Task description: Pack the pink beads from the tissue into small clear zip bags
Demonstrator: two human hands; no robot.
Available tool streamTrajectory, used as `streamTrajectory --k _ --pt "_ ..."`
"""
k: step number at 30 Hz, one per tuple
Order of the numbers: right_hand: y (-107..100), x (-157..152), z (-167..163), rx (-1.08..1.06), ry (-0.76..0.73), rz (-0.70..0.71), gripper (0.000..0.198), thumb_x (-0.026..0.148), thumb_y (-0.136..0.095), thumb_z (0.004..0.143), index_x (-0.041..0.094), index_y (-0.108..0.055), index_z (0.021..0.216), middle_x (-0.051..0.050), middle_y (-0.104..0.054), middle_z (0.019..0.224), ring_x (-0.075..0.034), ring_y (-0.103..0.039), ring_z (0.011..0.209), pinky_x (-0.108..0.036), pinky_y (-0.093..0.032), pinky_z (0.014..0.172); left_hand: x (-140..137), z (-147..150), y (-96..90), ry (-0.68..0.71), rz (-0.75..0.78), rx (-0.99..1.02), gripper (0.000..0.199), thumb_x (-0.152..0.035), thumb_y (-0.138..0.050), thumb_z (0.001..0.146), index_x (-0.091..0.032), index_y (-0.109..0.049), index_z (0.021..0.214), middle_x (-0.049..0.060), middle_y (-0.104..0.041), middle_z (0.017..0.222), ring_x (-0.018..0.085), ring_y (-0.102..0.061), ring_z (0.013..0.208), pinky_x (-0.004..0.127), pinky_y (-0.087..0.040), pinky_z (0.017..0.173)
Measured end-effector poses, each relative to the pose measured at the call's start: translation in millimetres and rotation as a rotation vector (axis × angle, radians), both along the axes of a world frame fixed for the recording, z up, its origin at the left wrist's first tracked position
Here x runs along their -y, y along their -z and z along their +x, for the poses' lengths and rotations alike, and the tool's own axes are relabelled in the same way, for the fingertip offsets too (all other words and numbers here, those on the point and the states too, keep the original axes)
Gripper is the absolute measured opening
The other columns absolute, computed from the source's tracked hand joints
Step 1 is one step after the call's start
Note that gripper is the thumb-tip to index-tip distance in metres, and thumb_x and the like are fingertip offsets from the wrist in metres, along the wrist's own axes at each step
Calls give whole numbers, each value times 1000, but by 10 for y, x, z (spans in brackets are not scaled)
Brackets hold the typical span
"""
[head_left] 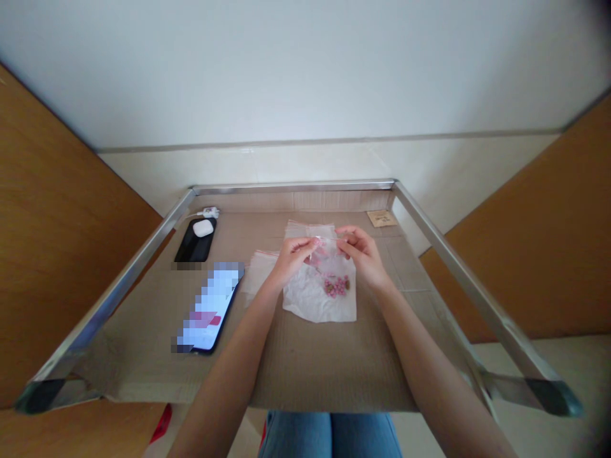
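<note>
Both hands meet above a sheet of white tissue-like paper [317,308]. My left hand [296,256] is closed in a pinch on one side of a small clear plastic bag [325,249] with some pink showing in it. On the other side, the fingertips of my right hand [361,253] pinch the bag's upper edge, which stretches as a thin line between both hands. Just below them, a cluster of small pink beads or buds [337,286] with brownish bits lies on the paper. Behind the hands lies a clear zip bag [305,229] with a red-striped top.
Another zip bag [258,273] lies by my left forearm. Further left are a lit phone [212,308], a black phone-like slab [193,245] bearing a white earbud case [203,228], and a white charger [210,212]. A brown packet [381,218] sits back right. Metal rails [296,187] frame the cardboard-covered top.
</note>
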State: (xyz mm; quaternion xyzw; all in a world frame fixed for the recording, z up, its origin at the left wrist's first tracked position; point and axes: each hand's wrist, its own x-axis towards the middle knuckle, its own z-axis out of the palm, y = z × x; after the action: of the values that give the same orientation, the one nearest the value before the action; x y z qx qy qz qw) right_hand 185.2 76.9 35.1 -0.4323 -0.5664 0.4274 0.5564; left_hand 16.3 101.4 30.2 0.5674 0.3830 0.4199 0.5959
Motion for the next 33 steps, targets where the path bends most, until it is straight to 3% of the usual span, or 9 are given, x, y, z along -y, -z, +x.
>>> streamTrajectory --k 5,11,16,19,23,29,33 --pt "-15 2 -3 0 -22 2 22 30 -56 79 24 -51 100 5 -49 60 -11 -46 54 -24 -35 52 -17 -18 16 -21 10 49 34 -47 -58 75 -14 -68 79 5 -68 72 10 -56 51 22 -47 49" --pt "23 32 -46 120 -138 -29 54 29 -65 72 27 -37 118 3 -57 75 -12 -53 61 -26 -41 59 -54 -28 19 -259 6 137 36 -49 -54 78 -17 -65 90 4 -67 72 9 -54 49 21 -46 47" --pt "96 11 -53 232 -113 9 40 26 -60 75 25 -40 110 4 -59 72 -12 -54 60 -27 -41 59 -65 -4 27 -311 -29 109 37 -51 -53 78 -16 -63 85 5 -67 74 10 -56 53 20 -46 49" --pt "164 -45 -12 300 -6 50 29 26 -58 75 23 -45 101 3 -60 72 -13 -55 62 -27 -40 60 -66 8 54 -281 -14 78 38 -43 -58 77 -17 -57 104 6 -67 81 13 -62 65 23 -49 57" --pt "246 -116 48 376 102 88 10 26 -56 77 19 -55 84 -1 -61 77 -13 -54 66 -26 -41 62 -86 2 126 -252 69 46 58 -29 -67 72 -22 -42 124 5 -66 88 14 -63 80 26 -49 71" --pt "256 -129 82 493 165 51 18 28 -54 78 19 -64 91 -4 -66 80 -14 -54 64 -29 -42 63 -121 8 185 -158 78 -54 36 -29 -66 70 -17 -60 104 10 -65 102 17 -62 86 29 -49 74" --pt "260 -132 109 598 188 56 20 28 -54 79 19 -66 92 -4 -67 80 -16 -55 66 -31 -42 66 -134 23 196 -147 61 -82 35 -27 -67 70 -16 -62 102 11 -66 102 18 -63 87 31 -49 76"
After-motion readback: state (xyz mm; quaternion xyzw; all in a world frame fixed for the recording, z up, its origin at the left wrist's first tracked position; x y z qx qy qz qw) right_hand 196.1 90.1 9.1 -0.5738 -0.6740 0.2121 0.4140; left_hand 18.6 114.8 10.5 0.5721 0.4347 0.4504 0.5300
